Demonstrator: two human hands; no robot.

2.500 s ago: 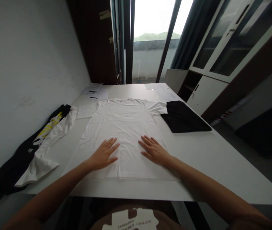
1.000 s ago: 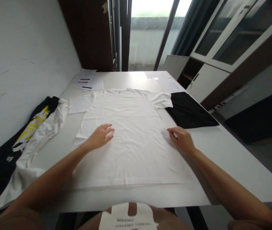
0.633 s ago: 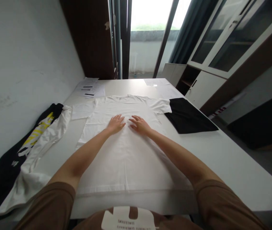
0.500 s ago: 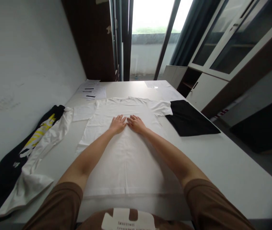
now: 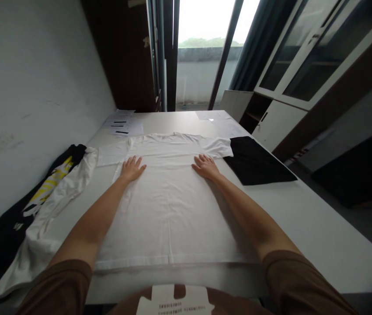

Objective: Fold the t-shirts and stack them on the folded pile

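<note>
A white T-shirt (image 5: 166, 201) lies spread out on the white table (image 5: 310, 236), its collar at the far end and its hem towards me. My left hand (image 5: 132, 169) rests flat on the shirt's left side, below the left sleeve, with fingers spread. On the right side of the chest, my right hand (image 5: 206, 166) also lies flat, palm down, fingers apart. Neither hand grips anything. Light creases run across the chest and down the middle of the shirt.
Folded black cloth (image 5: 258, 161) lies beside the right sleeve. Along the left wall are a black garment with yellow print (image 5: 50, 183) and a crumpled white garment (image 5: 57, 201). Papers (image 5: 123, 124) lie at the far left, more sheets (image 5: 221, 124) at the far right. Cabinets (image 5: 280, 122) stand beyond.
My hands have slid apart from the middle of the shirt, the left one to the left and the right one to the right. The cloth under them looks flatter.
</note>
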